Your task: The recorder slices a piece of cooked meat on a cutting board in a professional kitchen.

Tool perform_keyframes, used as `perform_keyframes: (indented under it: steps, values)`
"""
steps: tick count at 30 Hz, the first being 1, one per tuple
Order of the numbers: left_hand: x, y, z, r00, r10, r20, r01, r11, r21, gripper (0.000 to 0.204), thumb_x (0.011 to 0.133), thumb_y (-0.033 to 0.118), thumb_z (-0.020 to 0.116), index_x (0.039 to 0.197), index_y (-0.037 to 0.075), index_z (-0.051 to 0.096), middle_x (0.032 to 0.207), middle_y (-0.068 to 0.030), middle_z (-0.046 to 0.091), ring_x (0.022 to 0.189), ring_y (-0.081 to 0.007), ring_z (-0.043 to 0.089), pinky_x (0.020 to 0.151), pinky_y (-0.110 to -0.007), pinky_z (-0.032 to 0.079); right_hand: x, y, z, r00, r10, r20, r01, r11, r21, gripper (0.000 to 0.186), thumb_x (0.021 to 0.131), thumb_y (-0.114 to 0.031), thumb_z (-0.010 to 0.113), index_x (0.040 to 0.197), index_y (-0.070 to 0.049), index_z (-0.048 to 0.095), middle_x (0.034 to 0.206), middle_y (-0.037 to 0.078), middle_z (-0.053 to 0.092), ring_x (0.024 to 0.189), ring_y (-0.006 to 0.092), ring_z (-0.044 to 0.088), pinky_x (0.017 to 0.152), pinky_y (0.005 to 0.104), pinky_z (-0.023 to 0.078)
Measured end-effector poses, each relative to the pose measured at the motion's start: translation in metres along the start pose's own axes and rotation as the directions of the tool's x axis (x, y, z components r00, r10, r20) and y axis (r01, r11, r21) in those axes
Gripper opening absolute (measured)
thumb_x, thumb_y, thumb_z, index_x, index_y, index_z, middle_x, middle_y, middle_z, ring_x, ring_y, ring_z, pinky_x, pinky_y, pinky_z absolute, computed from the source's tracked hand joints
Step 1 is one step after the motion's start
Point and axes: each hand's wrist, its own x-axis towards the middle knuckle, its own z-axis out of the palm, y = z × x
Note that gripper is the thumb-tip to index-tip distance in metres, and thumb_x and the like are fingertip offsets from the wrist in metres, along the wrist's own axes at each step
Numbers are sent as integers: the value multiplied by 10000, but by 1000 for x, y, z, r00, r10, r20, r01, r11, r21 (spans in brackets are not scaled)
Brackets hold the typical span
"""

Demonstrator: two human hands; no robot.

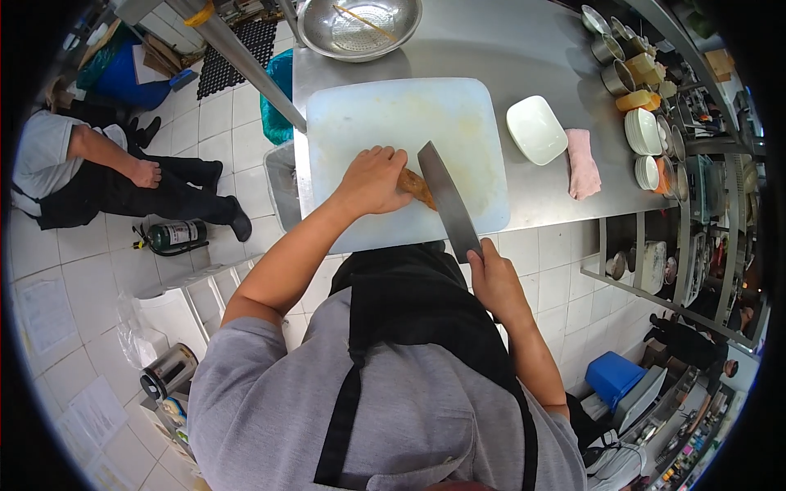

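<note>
A wide-bladed cleaver (449,196) is in my right hand (496,282), its handle wrapped by my closed fingers near the table's front edge. The blade points away from me, slanting to the left over the white cutting board (360,114). Just left of the blade lies a browned, long piece of food (417,187), perhaps fried or roasted meat; its exact kind is unclear. My left hand (372,182) is closed over its left end with fingers curled. Whether the blade's edge touches the food cannot be made out.
Right of the board are a white square bowl (536,129) and a folded pink cloth (583,164). A metal colander (360,29) with a stick stands at the back left. Metal pots (618,78) and stacked bowls (643,131) line the right. Another person (90,164) is at the left.
</note>
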Motion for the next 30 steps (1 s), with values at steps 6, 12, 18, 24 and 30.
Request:
perform_keyframes:
  steps: [6,12,18,24,30]
  values:
    - [2,-13,6,1000,3,17,-1,997,-81,449,752,306,839,1022,48,590,997,-152,652,977,-372,610,865,-455,474,-4,-1,1,1000,7,27,-7,1000,-13,236,1048,-188,544,1131,31,514,777,323,661,772,536,648,664,588,493]
    - [6,-13,0,995,-34,90,51,980,-195,437,736,269,888,992,67,597,1002,-144,667,986,-372,618,865,-461,474,0,1,2,998,5,68,-3,1000,-19,253,1053,-178,536,1149,55,509,833,338,670,834,540,654,695,576,502]
    - [13,-12,0,994,-37,103,55,982,-182,447,716,288,900,969,71,602,960,-118,682,977,-344,635,868,-447,477,49,-14,20,996,-84,-16,84,996,6,250,1046,-184,545,1102,56,503,849,349,665,841,551,643,695,585,499]
    - [7,-14,3,993,-85,77,96,984,-153,451,711,287,904,965,70,602,951,-118,686,977,-341,640,851,-438,483,6,-2,-8,992,-21,127,34,995,-97,243,1045,-178,542,1080,58,500,814,356,652,799,559,636,680,600,492]
    - [13,-12,4,998,-27,58,39,975,-217,463,718,264,906,978,65,579,984,-136,680,976,-384,629,828,-446,494,85,-28,42,995,-99,15,100,980,-175,209,1042,-160,503,1122,30,466,772,321,663,765,531,657,697,632,510]
